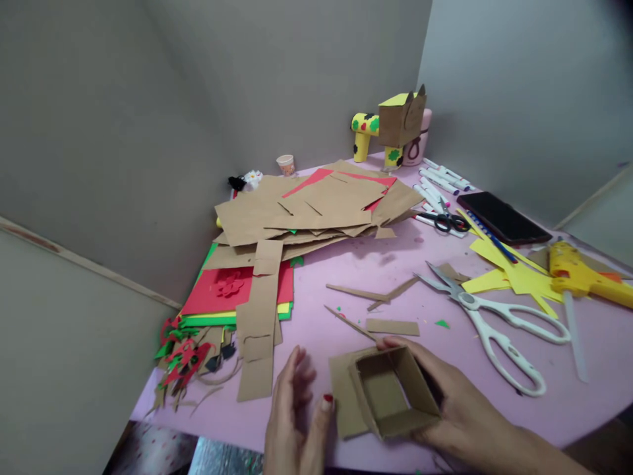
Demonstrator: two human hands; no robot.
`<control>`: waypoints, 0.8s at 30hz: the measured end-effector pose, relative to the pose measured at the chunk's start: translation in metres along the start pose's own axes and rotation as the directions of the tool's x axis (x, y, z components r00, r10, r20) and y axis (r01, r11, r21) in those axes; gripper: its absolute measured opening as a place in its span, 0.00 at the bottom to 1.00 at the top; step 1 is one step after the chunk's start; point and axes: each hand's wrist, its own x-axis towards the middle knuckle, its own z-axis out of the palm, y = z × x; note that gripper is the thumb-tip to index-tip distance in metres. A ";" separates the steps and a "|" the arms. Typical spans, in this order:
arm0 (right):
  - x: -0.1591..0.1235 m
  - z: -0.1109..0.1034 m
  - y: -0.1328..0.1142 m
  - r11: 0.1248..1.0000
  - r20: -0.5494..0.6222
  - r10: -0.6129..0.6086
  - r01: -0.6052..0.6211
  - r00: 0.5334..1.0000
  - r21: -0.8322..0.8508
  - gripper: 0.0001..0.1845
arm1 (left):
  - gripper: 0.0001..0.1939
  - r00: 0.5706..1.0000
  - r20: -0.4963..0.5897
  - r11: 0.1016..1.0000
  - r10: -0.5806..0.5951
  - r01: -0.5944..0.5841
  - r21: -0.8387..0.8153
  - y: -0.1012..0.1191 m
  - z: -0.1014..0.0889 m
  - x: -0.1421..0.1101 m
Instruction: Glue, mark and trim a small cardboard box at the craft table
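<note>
A small open-topped brown cardboard box (383,394) sits on a flat cardboard piece near the front edge of the pink table (356,277). My right hand (452,409) wraps around the box's far and right sides, gripping it. My left hand (294,412) rests just left of the box with fingers spread, its thumb touching the flat cardboard edge.
White-handled scissors (499,323) lie open to the right. Behind are a pile of brown cardboard sheets (316,208), red, green and yellow paper (232,293), cardboard strips (390,326), black scissors (448,221), markers (442,178), a phone (502,216), a yellow glue gun (583,274) and a cardboard animal figure (393,125).
</note>
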 end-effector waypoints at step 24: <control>-0.002 -0.024 -0.018 0.868 -0.001 0.158 -0.139 0.987 0.477 0.43 | 0.24 0.983 0.139 0.988 -0.124 0.135 -0.072 -0.017 0.011 -0.001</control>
